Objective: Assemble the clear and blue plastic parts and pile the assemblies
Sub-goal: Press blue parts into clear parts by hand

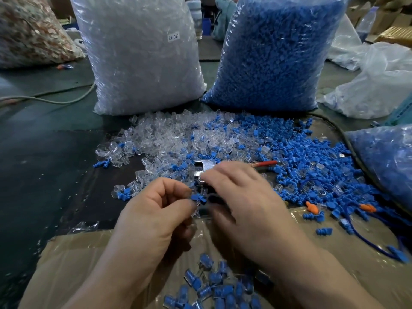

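Both hands meet: left hand (153, 210) pinches a blue part (197, 197); right hand (240, 195) is blurred, its grip unclear. Assemblies (214, 286) pile below them, loose parts (178, 139) beyond.

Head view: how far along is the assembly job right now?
Early. Done: a small pile of assemblies lies on the cardboard by the wrists. In hand: the left hand pinches a blue part, the right hand close against it, its grip blurred. Left: a wide spread of loose clear parts and loose blue parts, plus the full clear bag and blue bag behind.
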The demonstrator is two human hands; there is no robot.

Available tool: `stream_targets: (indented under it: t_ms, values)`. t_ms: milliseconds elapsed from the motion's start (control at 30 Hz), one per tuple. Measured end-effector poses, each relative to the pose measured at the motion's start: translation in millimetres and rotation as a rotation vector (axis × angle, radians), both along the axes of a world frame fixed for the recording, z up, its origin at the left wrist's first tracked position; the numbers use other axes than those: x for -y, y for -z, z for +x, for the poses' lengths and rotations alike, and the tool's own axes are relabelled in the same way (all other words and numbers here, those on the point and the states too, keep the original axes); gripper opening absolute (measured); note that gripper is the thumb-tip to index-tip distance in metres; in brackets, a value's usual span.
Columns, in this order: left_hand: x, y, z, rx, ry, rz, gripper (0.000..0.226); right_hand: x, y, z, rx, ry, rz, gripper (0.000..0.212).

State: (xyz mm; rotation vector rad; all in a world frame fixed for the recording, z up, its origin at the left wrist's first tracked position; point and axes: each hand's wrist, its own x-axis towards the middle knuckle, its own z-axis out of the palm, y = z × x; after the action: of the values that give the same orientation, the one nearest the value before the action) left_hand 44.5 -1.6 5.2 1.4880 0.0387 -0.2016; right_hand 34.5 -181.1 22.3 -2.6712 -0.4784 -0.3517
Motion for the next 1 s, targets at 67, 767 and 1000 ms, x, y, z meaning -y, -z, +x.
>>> stream_targets:
  t_ms: [67,767,1000]
  values:
    - [-0.1,0.1,0.3,-0.002,-0.017,0.01,0.021,10.6,4.9,7.7,-0.107,0.173,-0.158,0.07]
    - [0.3,-7.8,0.5,-0.015,-0.047,-0.152,0.023,27.9,-2.4,22.7,-0.095,0.333,-0.217,0.05]
    - [-7.1,-4.4,3.1,0.072,-0.15,-0.119,0.018,22.4,-14.5,1.8,-0.15,0.143,-0.025,0.056]
